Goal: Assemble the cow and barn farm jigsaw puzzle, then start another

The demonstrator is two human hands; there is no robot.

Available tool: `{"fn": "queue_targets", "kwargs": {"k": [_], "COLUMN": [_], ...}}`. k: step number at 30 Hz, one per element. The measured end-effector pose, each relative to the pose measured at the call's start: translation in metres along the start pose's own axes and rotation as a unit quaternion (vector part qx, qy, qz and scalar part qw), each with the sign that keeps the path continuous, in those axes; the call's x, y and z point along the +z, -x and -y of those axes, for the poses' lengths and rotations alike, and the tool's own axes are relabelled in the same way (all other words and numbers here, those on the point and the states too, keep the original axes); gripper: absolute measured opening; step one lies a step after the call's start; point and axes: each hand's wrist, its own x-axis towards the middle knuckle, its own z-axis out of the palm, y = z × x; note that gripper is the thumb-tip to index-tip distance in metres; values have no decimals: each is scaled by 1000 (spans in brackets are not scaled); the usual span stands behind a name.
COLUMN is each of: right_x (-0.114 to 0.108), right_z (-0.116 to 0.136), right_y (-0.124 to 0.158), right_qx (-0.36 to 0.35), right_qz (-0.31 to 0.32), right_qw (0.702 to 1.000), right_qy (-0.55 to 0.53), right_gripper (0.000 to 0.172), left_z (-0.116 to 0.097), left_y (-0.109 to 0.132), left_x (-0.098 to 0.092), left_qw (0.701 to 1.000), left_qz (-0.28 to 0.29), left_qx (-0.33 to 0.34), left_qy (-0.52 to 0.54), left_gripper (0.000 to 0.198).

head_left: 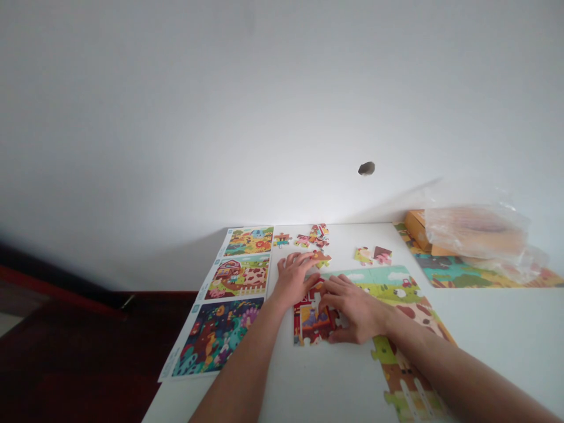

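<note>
My left hand (293, 281) lies palm down with its fingers stretched out. Its fingertips reach the edge of a loose orange-and-green puzzle piece (323, 259). My right hand (352, 308) rests on the partly joined farm puzzle, fingers bent and thumb apart from them; what lies under the palm is hidden. Below its fingers shows the red barn section (311, 320) of the puzzle. The green meadow section (400, 285) with sheep and a tractor runs behind my right hand. A fence strip (412, 390) comes down toward me, partly covered by my right forearm.
Several loose puzzle pieces (319, 235) lie near the wall, and two more pieces (373, 255) lie to their right. A picture sheet (238, 279) with three scenes is on the left. An orange box (418, 229) and clear plastic bag (480, 229) sit on another puzzle (445, 270) at right.
</note>
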Motion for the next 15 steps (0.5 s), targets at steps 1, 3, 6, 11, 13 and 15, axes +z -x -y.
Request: {"fn": "queue_targets", "kwargs": {"k": [1,3,6,11,13,15], "right_x": [1,3,4,2,1,2], "right_z": [0,-1,-1,-2,-2,-2], "right_y": [0,0,-1,0,0,0], "right_qx": [-1,-3,-9,-10,-10,-17], "right_qz": [-1,-4,-5,-2,-2,-4], "right_qw": [1000,1000,1000,1000,1000,1000], "right_qy": [0,1,4,8,5,-1], "right_gripper": [46,48,48,51,52,53], "left_z": [0,1,1,1,2,3], "left_y": [0,0,0,0,0,-1], "left_x": [0,1,1,1,2,3], "left_qw": [1000,1000,1000,1000,1000,1000], "left_qz": [0,1,1,-1,-3,-3], "left_qx": [1,3,3,8,11,12], "left_qy": [1,3,4,9,9,7], "left_gripper": [33,33,33,34,34,34]}}
